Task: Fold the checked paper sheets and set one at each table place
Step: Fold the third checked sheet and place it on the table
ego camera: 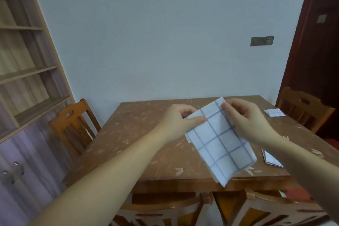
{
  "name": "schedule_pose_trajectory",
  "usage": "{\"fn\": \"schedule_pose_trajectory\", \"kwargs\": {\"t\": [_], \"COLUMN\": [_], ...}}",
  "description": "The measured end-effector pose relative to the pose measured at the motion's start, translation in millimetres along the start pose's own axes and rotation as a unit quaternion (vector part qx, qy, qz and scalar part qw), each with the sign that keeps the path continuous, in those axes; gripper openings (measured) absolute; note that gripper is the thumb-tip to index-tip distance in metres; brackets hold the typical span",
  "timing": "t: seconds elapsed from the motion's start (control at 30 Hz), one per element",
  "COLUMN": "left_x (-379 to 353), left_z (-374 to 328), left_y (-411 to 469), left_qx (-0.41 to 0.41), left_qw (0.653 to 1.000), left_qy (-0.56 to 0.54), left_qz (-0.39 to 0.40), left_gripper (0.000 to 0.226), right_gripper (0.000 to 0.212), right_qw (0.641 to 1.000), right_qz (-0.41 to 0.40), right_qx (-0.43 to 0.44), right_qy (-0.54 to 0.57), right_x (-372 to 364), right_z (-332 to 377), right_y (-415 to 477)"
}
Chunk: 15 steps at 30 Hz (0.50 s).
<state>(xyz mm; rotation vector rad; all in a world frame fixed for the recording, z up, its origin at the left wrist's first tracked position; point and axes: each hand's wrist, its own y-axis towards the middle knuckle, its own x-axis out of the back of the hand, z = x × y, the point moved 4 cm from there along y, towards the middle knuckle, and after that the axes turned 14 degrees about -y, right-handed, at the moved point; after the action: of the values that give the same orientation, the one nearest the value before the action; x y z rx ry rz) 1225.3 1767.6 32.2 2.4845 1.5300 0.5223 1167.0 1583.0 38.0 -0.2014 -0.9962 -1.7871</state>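
Note:
A white paper sheet with blue checks (pixel 219 145), folded to a long rectangle, hangs in the air above the brown table (pixel 139 134). My left hand (pixel 180 122) pinches its upper left edge between thumb and fingers. My right hand (pixel 245 119) pinches its upper right edge near the top corner. A folded checked sheet (pixel 274 112) lies at the far right place. Another folded checked sheet (pixel 271 158) lies near the right front, partly hidden by my right forearm.
Wooden chairs stand at the table's left (pixel 73 124), far right (pixel 302 108) and front (pixel 165 211). A shelf unit (pixel 23 60) fills the left wall. A dark door (pixel 315 42) is at the right. The table's far edge meets the wall.

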Motion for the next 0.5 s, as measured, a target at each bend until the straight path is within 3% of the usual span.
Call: {"fn": "schedule_pose_trajectory", "kwargs": {"t": [0.17, 0.33, 0.5], "left_x": [1.9, 2.1, 1.8], "left_z": [-3.9, -2.3, -6.8], "left_y": [0.8, 0.7, -1.8], "left_qx": [-0.001, 0.032, 0.024], "left_qw": [0.995, 0.972, 0.971], "left_qy": [-0.081, -0.217, -0.224], "left_qz": [-0.064, -0.088, -0.081], "left_gripper": [0.017, 0.006, 0.020], "right_gripper": [0.012, 0.014, 0.009], "right_qw": [0.992, 0.992, 0.990], "right_qz": [0.063, 0.048, 0.037], "right_qx": [-0.041, -0.051, -0.060], "right_qy": [0.097, 0.104, 0.122], "right_x": [-0.5, 4.0, 5.6], "right_z": [3.3, 6.2, 9.4], "right_y": [-3.3, -2.6, -3.1]}}
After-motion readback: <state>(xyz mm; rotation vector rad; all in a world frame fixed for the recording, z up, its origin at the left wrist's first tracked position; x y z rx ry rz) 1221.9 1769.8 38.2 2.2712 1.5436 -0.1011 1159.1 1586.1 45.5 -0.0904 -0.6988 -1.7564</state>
